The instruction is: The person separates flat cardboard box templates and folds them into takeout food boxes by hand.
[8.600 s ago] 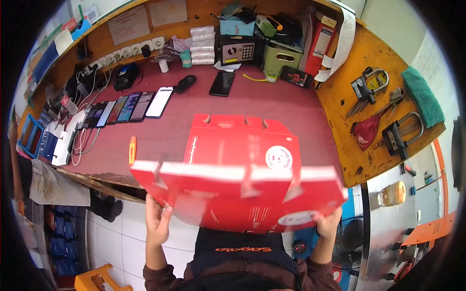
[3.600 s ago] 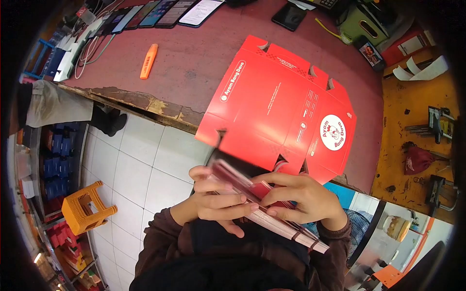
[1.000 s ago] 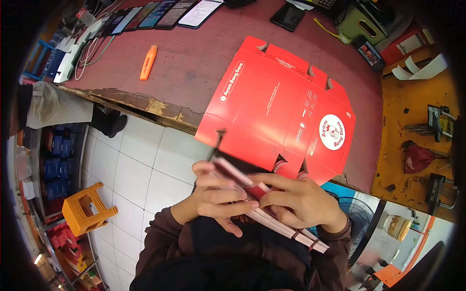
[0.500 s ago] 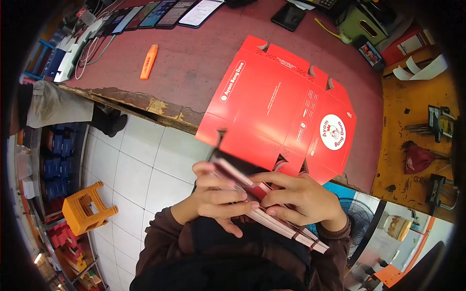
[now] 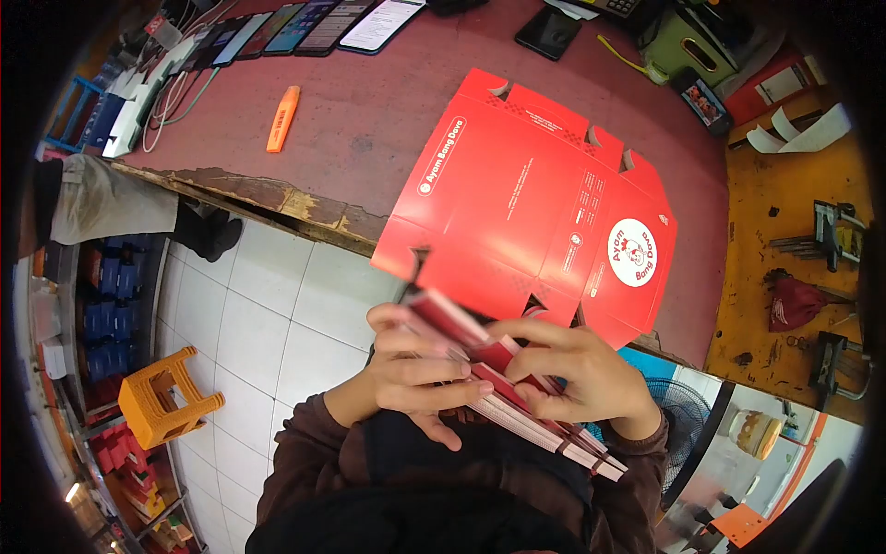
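I'm seeing cardboard stack slanting from frame centre down toward lower right. Left hand is gripping its upper-left end; right hand is pinching its edges near middle; both are equally near. Flat red box is lying just beyond, overhanging table, crowding that side. Orange marker is resting upper left.

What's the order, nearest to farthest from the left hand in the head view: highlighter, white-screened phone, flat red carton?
1. Flat red carton, ahead-right.
2. Orange highlighter, ahead-left.
3. White-screened phone, farther back, past the highlighter.
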